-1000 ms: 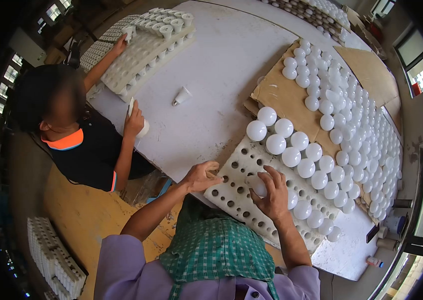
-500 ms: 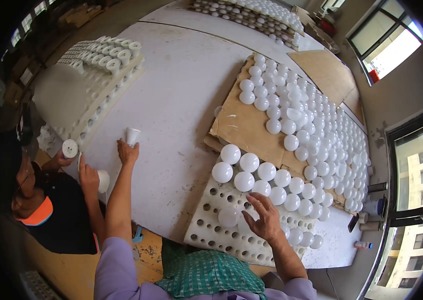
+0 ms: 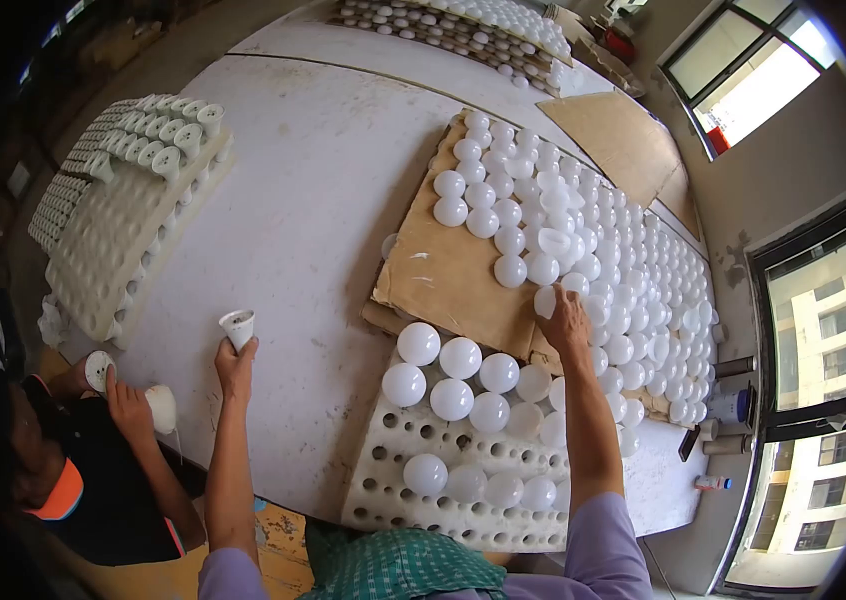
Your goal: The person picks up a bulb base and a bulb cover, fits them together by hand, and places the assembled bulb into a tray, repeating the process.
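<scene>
My left hand [image 3: 234, 365] is closed around a white cone-shaped lamp base [image 3: 238, 325], its wide end up, over the bare table at left centre. At the edge of the brown cardboard [image 3: 453, 285], my right hand [image 3: 567, 322] has its fingers on a white globe cover [image 3: 545, 301]. Many more white globes [image 3: 510, 271] lie in rows on that cardboard. Nearer to me, a pale foam tray [image 3: 393, 465] with round holes carries rows of globes, one of them [image 3: 425, 474] at its left front.
A co-worker in a dark top [image 3: 103, 490] at the left holds a round white part [image 3: 99, 370] and another white piece [image 3: 161, 408]. Stacked foam trays [image 3: 108, 265] bear cone-shaped bases. Another globe stack [image 3: 503, 45] stands at the back. Bottles [image 3: 712, 482] sit at the right edge.
My right hand has moved from above the foam tray up to a globe on the cardboard. The single globe now sits in the tray. The view has shifted, and my left hand still holds the base.
</scene>
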Demonstrator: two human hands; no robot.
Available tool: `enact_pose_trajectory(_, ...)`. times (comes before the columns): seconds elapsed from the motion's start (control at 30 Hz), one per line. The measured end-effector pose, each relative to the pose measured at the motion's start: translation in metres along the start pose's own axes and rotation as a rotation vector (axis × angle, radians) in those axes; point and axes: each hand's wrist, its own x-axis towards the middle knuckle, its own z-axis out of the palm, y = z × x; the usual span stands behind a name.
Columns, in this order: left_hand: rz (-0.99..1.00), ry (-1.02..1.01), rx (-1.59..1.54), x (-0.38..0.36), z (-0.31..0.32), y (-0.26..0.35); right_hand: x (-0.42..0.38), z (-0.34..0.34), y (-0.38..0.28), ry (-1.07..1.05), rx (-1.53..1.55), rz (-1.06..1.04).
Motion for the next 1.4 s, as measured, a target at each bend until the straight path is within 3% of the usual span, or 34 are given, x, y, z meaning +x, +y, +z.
enact_pose_trajectory(0.1, 0.008, -0.12, -0.54, -0.079, 0.023, 0.009, -0.014, 0.003, 0.0, 0.056, 0.003, -0.06)
enact_pose_trajectory(0.17, -0.074, -0.232, -0.64, -0.126, 0.028, 0.026, -0.031, -0.006, 0.002, 0.136, 0.039, -0.091)
enact_pose_trajectory(0.23, -0.081, -0.343, -0.651, -0.153, 0.03, 0.028, -0.054, -0.021, 0.008, 0.196, 0.314, -0.032)
enact_pose_trajectory(0.27, -0.1, -0.45, -0.669, -0.167, 0.03, 0.029, -0.071, -0.033, 0.013, 0.145, 0.646, 0.041)
enact_pose_trajectory(0.3, -0.105, -0.441, -0.659, -0.18, 0.031, 0.042, -0.081, -0.023, 0.029, 0.04, 1.221, 0.064)
enact_pose_trajectory(0.37, 0.011, -0.72, -0.406, -0.203, 0.033, 0.081, -0.127, -0.046, 0.029, -0.205, 1.837, -0.001)
enact_pose_trajectory(0.4, 0.036, -0.809, -0.348, -0.211, 0.036, 0.09, -0.146, -0.045, 0.027, -0.23, 1.874, -0.066)
enact_pose_trajectory(0.57, 0.249, -1.091, 0.031, -0.247, 0.063, 0.14, -0.24, -0.034, 0.003, -0.43, 1.558, -0.303)
enact_pose_trajectory(0.67, 0.277, -1.176, 0.143, -0.262, 0.072, 0.142, -0.275, -0.036, -0.018, -0.373, 1.361, -0.459)
enact_pose_trajectory(0.77, 0.369, -1.198, 0.186, -0.273, 0.074, 0.141, -0.295, -0.048, -0.029, -0.365, 1.256, -0.555)
enact_pose_trajectory(1.0, 0.376, -1.178, 0.269, -0.288, 0.062, 0.138, -0.31, -0.047, -0.039, -0.336, 1.134, -0.753)
enact_pose_trajectory(1.3, 0.327, -1.15, 0.377, -0.303, 0.044, 0.153, -0.321, -0.055, -0.053, -0.435, 0.929, -0.748)
enact_pose_trajectory(1.4, 0.373, -1.127, 0.453, -0.306, 0.042, 0.154, -0.325, -0.055, -0.058, -0.34, 0.813, -0.837)
